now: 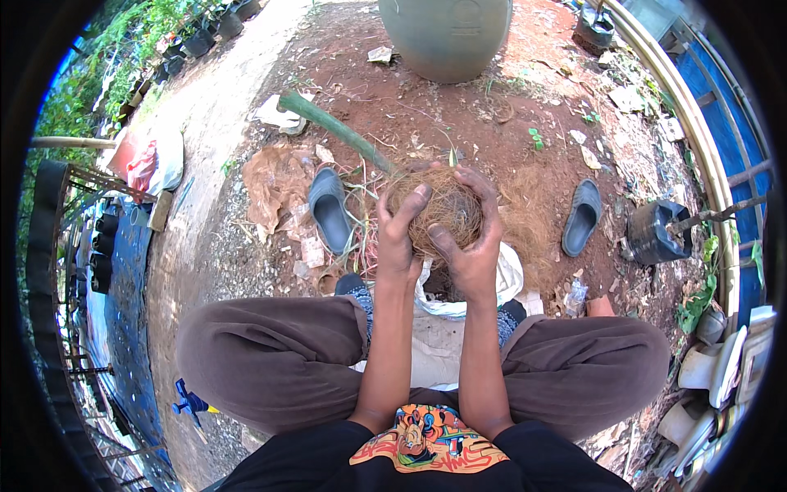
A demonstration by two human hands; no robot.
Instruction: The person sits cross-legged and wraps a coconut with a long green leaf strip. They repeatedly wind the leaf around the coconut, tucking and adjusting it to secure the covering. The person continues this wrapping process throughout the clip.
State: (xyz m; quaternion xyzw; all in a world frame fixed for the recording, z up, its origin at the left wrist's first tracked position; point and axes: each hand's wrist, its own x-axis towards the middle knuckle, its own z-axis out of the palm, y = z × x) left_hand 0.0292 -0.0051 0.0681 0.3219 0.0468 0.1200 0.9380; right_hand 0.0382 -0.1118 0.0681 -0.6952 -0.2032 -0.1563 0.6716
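Note:
Both of my hands cup a round ball of brown plant fibre, probably coconut fibre, between my knees. My left hand wraps its left side with the thumb lying on top. On the right side, my right hand presses with its thumb near the lower middle. Darker material shows through the strands. A small green leaf tip appears just beyond the ball; whether it grows from it I cannot tell. Below my wrists lies a white sack with dark soil inside. Loose fibre is spread on the ground at the right.
A green bamboo-like stem slants in behind the ball. Grey slides lie left and right. Ahead stands a large green-grey barrel. A black planter bag is at the right, a brown plastic sheet at the left.

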